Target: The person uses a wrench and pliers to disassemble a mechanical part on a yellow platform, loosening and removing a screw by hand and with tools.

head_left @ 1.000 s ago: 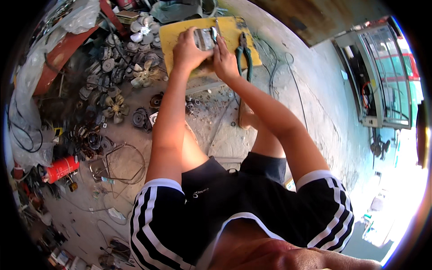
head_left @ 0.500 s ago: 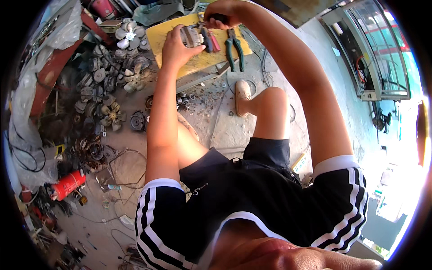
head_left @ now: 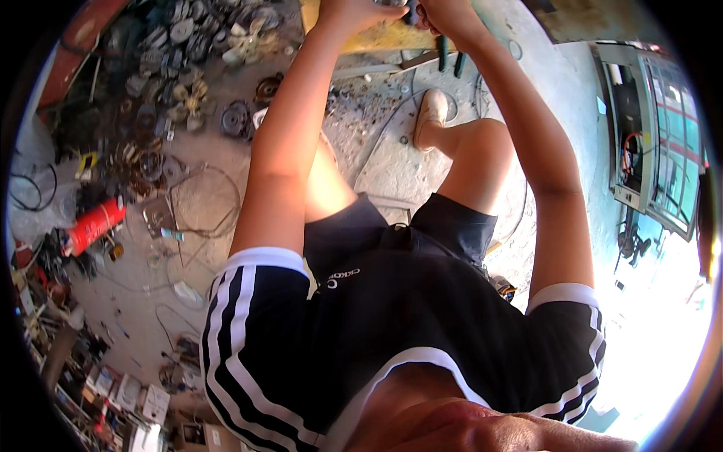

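My left hand point(head_left: 360, 12) is at the top edge, its thumb stretched right along a silvery metal motor part point(head_left: 392, 2), most of which is cut off. Close beside it on the right, my right hand point(head_left: 446, 18) has its fingers curled; what they hold is hidden. A dark blue piece point(head_left: 412, 13) shows between the two hands. Below them lies the yellow board point(head_left: 369, 42), only its near part in view. Green handles of pliers point(head_left: 443, 54) hang over its near edge, below my right hand.
Fan blades and motor parts point(head_left: 188, 98) are heaped on the floor at the left. A red cylinder point(head_left: 96, 224) lies farther left. A metal bar point(head_left: 369, 70) and loose cables point(head_left: 388, 139) are near my foot. A glazed metal cabinet point(head_left: 640, 135) stands right.
The view has shifted, so the board and both hands now sit higher, partly cut off by the top edge. My right hand has come down nearer the pliers' handles.
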The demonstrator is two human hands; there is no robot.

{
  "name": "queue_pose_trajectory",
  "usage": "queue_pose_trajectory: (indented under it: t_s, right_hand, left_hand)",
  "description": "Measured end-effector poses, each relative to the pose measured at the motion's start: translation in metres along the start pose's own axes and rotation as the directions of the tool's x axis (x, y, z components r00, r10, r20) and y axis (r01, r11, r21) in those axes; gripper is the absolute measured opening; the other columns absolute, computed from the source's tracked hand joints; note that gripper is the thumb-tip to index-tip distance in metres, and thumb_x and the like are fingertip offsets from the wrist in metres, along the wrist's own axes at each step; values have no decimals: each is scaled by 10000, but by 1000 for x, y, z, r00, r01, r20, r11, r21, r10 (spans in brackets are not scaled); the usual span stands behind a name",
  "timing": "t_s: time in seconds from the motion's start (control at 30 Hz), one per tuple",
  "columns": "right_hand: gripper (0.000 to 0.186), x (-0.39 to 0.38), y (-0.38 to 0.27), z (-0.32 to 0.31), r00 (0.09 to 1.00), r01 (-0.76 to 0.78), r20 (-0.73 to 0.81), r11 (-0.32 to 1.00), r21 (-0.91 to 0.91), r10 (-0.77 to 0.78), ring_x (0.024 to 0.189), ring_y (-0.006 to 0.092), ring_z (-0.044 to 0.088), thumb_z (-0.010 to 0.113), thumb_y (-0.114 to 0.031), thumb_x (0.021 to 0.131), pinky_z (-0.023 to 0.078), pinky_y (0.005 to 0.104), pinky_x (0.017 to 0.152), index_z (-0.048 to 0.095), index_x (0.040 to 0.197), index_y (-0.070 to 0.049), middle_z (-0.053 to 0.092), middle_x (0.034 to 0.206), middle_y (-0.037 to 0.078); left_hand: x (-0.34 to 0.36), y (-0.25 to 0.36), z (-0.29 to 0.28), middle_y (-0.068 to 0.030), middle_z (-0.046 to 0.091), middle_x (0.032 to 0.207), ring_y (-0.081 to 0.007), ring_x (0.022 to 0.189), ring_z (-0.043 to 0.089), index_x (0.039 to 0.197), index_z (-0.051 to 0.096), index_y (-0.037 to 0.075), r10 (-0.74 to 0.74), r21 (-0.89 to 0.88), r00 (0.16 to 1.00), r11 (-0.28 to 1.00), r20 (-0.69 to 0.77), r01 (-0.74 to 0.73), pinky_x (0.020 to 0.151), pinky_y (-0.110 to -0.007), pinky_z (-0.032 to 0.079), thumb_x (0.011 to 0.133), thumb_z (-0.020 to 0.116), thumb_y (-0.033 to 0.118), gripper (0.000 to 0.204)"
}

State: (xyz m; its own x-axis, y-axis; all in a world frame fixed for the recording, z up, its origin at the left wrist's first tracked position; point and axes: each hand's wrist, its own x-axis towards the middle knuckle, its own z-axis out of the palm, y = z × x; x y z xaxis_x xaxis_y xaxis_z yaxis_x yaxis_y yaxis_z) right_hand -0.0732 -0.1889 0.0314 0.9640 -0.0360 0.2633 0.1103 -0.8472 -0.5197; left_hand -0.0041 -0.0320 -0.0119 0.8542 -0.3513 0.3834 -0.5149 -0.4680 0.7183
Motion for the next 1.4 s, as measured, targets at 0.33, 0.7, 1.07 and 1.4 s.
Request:
queue_pose_trajectory:
  t_s: [0.33,0.7,1.07,1.4]
  right_hand:
    - [404,-39,41,81,880,41,-473,999,6,-33,668,186,606,504,-313,1005,523,347,635,584,1302,-50,652,813,121]
    - [230,40,7,-68,554,-819,736,94,567,388,598,29,538,537,-215,988,419,136,398,529,992,15,586,819,19]
    - [341,11,-12,-33,801,-521,475,816,251,365,510,135,627,517,-234,972,489,239,470,591,1156,44,669,715,81]
    - [592,-54,29,64,978,-54,-188,981,187,90,1083,404,619,470,-187,988,503,408,906,247,1528,-94,366,1524,174]
  left_hand:
    - [0,-5,5,-220,576,1186,-392,1149,540,1251,480,29,94,-51,995,994,36,-92,969,-441,459,596,842,321,804]
    - [-8,-10,2,-193,525,1288,-358,1168,566,1388,401,115,-49,-18,994,999,98,51,956,-428,484,596,864,396,960]
    - [-6,-15,-8,-157,566,1268,-334,1150,586,1303,489,127,-77,-54,989,995,128,84,944,-426,486,584,880,403,864]
    - [-3,-9,-3,-155,573,1241,-333,1148,587,1301,486,125,-31,-40,991,999,130,37,941,-413,486,584,872,397,858]
